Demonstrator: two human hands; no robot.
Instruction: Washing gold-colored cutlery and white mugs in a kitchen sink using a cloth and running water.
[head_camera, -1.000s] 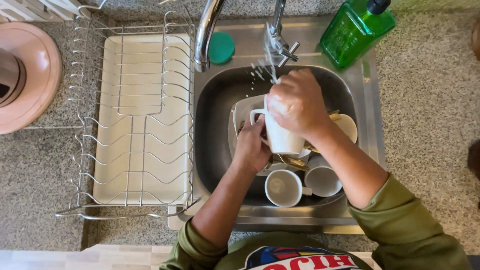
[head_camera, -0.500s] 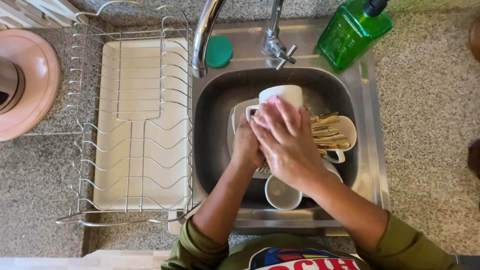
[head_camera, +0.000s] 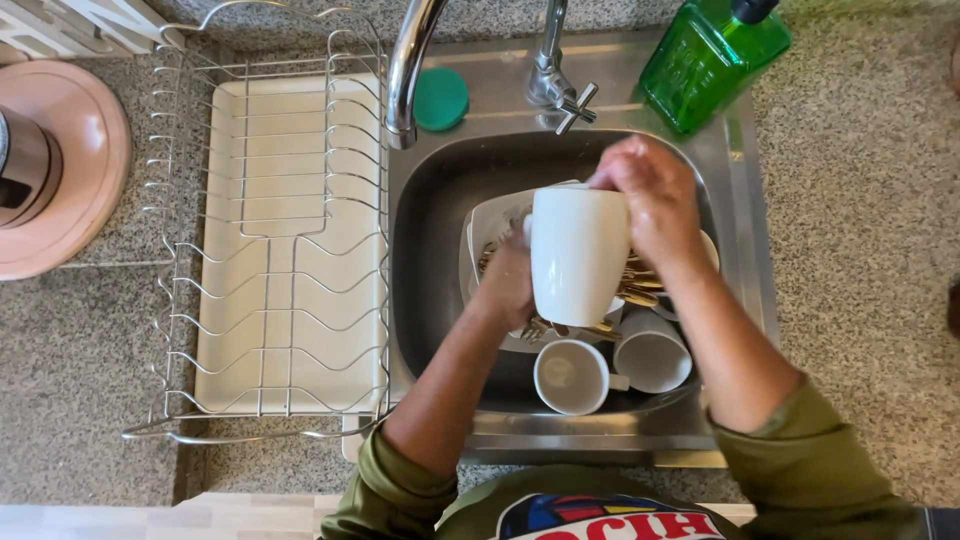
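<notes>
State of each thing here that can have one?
White mug: held over the sink by both hands.
Left hand: against the mug's side.
Right hand: gripping it.
Two mugs: lying in the sink.
Dish rack: empty.
Faucet: no visible water.

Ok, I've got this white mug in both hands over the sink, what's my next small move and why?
Probably swing the white mug left and set it upside down on the wire drying rack. Your right hand and left hand grip it, no water runs from the faucet.

Glossy white ceramic mug (head_camera: 578, 255), brushed steel sink (head_camera: 430, 200) around it, chrome wire rack (head_camera: 270, 250) beside sink, speckled matt stone counter (head_camera: 860, 250).
</notes>
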